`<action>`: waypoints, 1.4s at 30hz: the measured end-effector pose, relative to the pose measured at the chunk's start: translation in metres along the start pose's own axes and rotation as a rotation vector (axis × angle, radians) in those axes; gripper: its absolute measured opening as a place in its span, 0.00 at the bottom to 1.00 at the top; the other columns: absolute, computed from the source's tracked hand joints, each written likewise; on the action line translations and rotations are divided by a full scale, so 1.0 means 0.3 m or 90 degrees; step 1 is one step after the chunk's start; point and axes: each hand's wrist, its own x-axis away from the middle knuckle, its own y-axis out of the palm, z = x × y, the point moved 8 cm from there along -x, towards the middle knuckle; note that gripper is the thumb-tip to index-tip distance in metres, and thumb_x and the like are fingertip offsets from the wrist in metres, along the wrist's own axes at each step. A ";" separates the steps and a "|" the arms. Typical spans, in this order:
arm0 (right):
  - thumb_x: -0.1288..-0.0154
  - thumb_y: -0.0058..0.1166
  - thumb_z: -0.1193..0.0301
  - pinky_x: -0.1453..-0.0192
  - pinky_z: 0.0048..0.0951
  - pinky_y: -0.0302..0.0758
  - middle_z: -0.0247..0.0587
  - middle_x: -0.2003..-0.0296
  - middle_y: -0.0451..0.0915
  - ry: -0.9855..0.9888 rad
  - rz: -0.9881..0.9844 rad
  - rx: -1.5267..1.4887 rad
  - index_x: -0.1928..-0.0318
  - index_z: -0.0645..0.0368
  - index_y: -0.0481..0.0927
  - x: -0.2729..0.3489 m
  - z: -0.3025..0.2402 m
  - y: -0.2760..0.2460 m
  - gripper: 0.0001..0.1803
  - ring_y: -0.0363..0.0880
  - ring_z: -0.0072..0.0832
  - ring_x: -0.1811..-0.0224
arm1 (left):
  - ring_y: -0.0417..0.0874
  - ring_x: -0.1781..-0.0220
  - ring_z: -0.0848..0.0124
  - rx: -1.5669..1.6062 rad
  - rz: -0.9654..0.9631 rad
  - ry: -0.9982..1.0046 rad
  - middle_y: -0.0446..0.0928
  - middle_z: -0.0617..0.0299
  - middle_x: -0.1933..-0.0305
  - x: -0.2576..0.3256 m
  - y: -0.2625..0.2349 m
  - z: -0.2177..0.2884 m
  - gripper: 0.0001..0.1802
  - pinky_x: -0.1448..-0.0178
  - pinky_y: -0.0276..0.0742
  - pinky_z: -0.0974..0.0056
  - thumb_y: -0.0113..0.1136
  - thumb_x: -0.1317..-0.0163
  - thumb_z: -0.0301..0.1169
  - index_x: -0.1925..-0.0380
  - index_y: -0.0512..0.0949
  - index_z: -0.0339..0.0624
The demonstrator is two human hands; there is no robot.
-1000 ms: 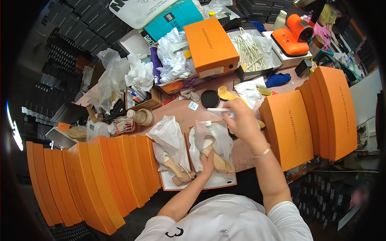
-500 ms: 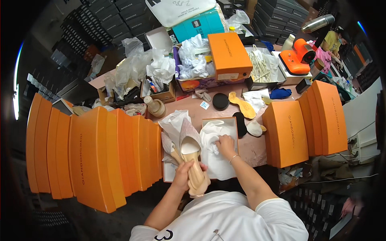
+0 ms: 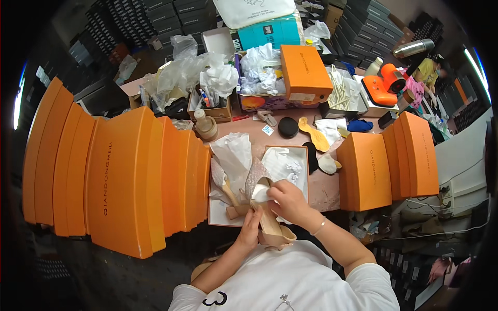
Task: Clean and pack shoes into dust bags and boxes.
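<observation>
My left hand (image 3: 250, 228) is wrapped round a beige shoe (image 3: 271, 224) with a sparkly pink pointed toe, held above an open shoe box (image 3: 310, 179) with the toe pointing away from me. At the shoe's opening, my right hand (image 3: 289, 201) has its fingers pinched together. Something white (image 3: 261, 192) shows there; whether it is paper or lining I cannot tell. A matching shoe (image 3: 220, 173) lies in the left part of the box, beside white tissue paper (image 3: 232, 153). Crumpled white paper (image 3: 292, 170) is in the right part.
Orange shoe boxes (image 3: 122, 181) stand in a row at left, with more orange boxes (image 3: 364, 171) at right. Behind are a round black tin (image 3: 288, 127), a yellow sole-shaped piece (image 3: 313, 133), a glue bottle (image 3: 205, 125) and an orange machine (image 3: 383, 85). A person (image 3: 428, 72) is at far right.
My right hand has left the crumpled paper in the box and come to the shoe's opening. The held shoe has shifted slightly right, and my view has turned a little.
</observation>
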 end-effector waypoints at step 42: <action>0.47 0.62 0.73 0.55 0.38 0.72 0.44 0.64 0.73 0.145 0.127 -0.042 0.62 0.59 0.77 0.028 0.157 0.066 0.12 0.74 0.44 0.62 | 0.77 0.52 0.70 -0.161 -0.002 0.066 0.72 0.54 0.50 0.024 0.033 -0.013 0.26 0.47 0.75 0.65 0.54 0.38 0.28 0.41 0.59 0.35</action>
